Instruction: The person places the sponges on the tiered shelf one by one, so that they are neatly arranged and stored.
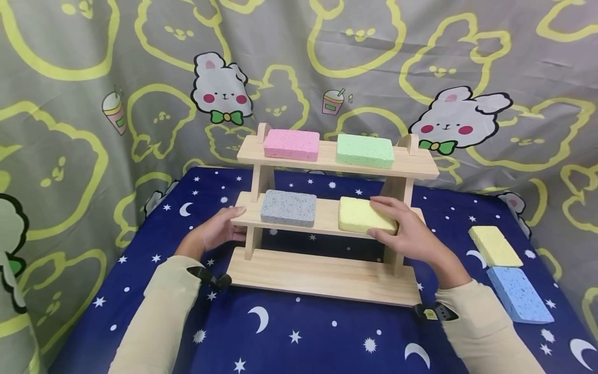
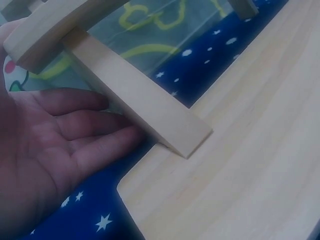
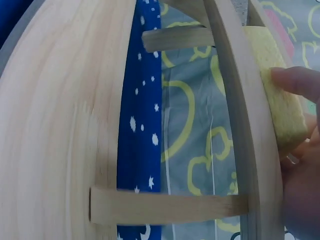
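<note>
A three-tier wooden shelf (image 1: 322, 278) stands on the table. My right hand (image 1: 411, 234) holds a yellow sponge (image 1: 362, 215) at its right end, on the middle tier; in the right wrist view the thumb presses the front face of the sponge (image 3: 272, 85). To its left on that tier lies a grey speckled sponge (image 1: 288, 208). My left hand (image 1: 219, 228) grips the left end of the middle tier, thumb on top and fingers below. In the left wrist view those fingers reach behind the shelf's upright (image 2: 135, 92).
On the top tier sit a pink sponge (image 1: 291, 144) and a green sponge (image 1: 365, 150). Right of the shelf, a second yellow sponge (image 1: 495, 245) and a blue sponge (image 1: 519, 294) lie on the dark blue star-patterned cloth (image 1: 334, 348). A grey patterned curtain (image 1: 289, 41) hangs behind.
</note>
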A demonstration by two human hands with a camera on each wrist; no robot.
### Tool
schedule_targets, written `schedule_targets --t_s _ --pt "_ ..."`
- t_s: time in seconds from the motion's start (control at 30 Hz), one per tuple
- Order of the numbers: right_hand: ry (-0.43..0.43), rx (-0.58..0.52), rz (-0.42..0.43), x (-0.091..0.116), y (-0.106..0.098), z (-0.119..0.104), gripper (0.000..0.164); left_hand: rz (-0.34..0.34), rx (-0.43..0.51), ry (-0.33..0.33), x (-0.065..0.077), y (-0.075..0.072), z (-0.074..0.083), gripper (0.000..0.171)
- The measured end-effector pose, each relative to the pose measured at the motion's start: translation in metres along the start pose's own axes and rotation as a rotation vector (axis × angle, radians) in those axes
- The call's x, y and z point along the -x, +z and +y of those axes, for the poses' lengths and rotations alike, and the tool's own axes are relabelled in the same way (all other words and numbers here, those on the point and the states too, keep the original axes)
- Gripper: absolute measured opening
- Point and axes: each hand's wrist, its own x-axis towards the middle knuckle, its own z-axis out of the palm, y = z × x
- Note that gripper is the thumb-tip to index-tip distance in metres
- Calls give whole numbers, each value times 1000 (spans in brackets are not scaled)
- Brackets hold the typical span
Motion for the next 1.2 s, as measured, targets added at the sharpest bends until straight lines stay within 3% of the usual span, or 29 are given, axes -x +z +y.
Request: schedule_targets --t_s 0.57,0.9,1.2 --pt "-20 -48 55 3 5 3 62 -7 -17 7 -3 1 -1 65" --pt "3 -183 98 7 4 3 62 5 -12 4 0 1 -1 62" --pt "34 -150 180 17 0 6 59 0 -12 6 0 1 -1 62"
